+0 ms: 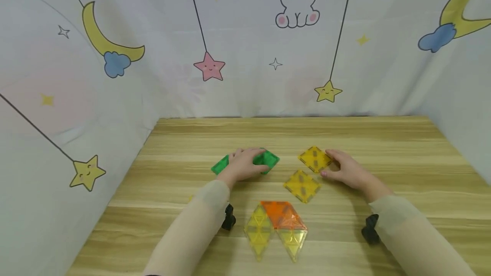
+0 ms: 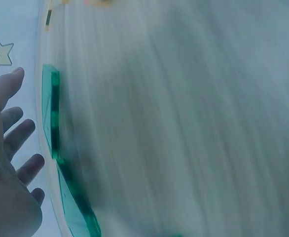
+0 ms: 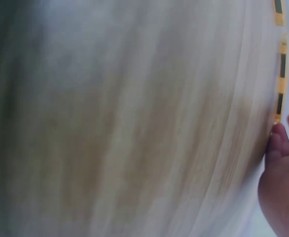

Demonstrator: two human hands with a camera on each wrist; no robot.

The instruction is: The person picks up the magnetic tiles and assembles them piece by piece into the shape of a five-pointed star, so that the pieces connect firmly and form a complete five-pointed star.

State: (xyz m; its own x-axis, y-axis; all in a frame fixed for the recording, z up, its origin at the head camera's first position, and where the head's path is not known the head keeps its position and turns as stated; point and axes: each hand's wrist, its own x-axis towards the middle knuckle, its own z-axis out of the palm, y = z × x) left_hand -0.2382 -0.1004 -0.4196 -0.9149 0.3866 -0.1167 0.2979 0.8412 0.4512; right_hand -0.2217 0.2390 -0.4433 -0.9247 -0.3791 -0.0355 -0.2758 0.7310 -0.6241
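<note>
My left hand (image 1: 241, 165) is over two green magnetic tiles. The right-hand green tile (image 1: 271, 160) shows past the thumb and fingertips, and the other green tile (image 1: 219, 165) is partly hidden behind the hand. In the left wrist view the fingers are spread and relaxed, beside the green tiles' edges (image 2: 54, 113). My right hand (image 1: 348, 173) reaches to the far amber tile (image 1: 314, 159), index fingertip and thumb either side of its right corner. A second amber tile (image 1: 302, 186) lies just nearer, almost corner to corner with it.
Nearer to me, orange tiles (image 1: 283, 215) join a yellow diamond (image 1: 258, 231) and a yellow triangular tile (image 1: 293, 242) in a flat fan. A wood-grain table (image 1: 414, 156) lies beneath everything. A printed curtain (image 1: 253, 88) stands along its back and sides.
</note>
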